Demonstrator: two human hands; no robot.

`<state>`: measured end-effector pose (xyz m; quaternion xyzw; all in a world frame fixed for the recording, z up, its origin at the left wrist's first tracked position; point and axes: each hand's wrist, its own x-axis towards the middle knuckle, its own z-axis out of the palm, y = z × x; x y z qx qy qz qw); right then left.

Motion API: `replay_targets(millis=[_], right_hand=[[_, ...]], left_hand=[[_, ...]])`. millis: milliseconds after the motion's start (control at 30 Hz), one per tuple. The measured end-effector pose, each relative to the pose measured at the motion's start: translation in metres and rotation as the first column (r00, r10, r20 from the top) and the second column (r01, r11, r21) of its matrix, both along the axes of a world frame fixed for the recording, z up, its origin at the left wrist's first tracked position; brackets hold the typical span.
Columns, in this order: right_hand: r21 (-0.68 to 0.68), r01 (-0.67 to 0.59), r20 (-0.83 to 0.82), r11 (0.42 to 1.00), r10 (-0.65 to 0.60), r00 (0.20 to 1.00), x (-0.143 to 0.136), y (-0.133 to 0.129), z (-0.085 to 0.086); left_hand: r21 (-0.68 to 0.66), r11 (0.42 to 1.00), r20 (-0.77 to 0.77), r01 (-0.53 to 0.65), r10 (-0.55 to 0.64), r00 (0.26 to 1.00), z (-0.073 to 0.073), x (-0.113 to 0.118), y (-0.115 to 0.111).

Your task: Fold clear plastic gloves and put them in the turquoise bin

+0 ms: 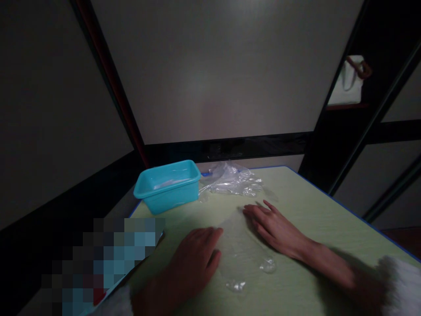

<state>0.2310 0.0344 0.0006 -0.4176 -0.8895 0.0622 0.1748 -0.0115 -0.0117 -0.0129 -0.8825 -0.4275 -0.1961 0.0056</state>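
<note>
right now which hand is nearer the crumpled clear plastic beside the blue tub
Right. The right hand sits just short of the crumpled clear plastic; the left hand is farther back toward the wearer and more to the left.

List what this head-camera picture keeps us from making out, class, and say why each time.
Head view, all:
- Whole floor of the teal basin: partly hidden by its front wall.
- Palm of the left hand: hidden by the hand's back.
- Details under the pixelated patch: obscured by pixelation.
- Rest of the right sleeve: cut off by the edge.
</note>
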Motion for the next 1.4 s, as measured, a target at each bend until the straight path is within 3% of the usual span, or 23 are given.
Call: replay_targets(millis=[267,400,733,933,1133,1400], right_hand=[[0.087,-0.298,-0.028,0.951,0.301,0.953,0.007,-0.008,0.011],[0.076,-0.359,-0.021,0.930,0.362,0.932,0.009,-0.011,0.012],[-0.032,-0.375,-0.075,0.927,0.372,0.925,0.011,-0.011,0.018],[0.014,-0.376,-0.075,0.927,0.376,0.924,0.018,-0.011,0.019],[-0.047,-0.333,0.062,0.942,0.335,0.940,0.025,-0.011,0.027],[0.052,-0.240,0.159,0.969,0.229,0.960,0.030,0.002,0.021]], left_hand=[[0.041,0.998,-0.034,-0.041,0.042,0.999,0.003,0.000,-0.002],[0.041,0.998,-0.023,-0.056,0.057,0.998,0.004,0.000,-0.002],[0.011,0.994,0.133,-0.111,0.109,0.985,-0.003,-0.004,0.002],[-0.001,0.990,0.085,-0.140,0.140,0.987,-0.004,-0.006,0.003],[0.104,0.990,0.000,-0.098,0.098,0.995,-0.002,-0.004,0.000],[0.301,0.951,-0.066,0.072,-0.055,0.996,0.005,0.009,-0.016]])
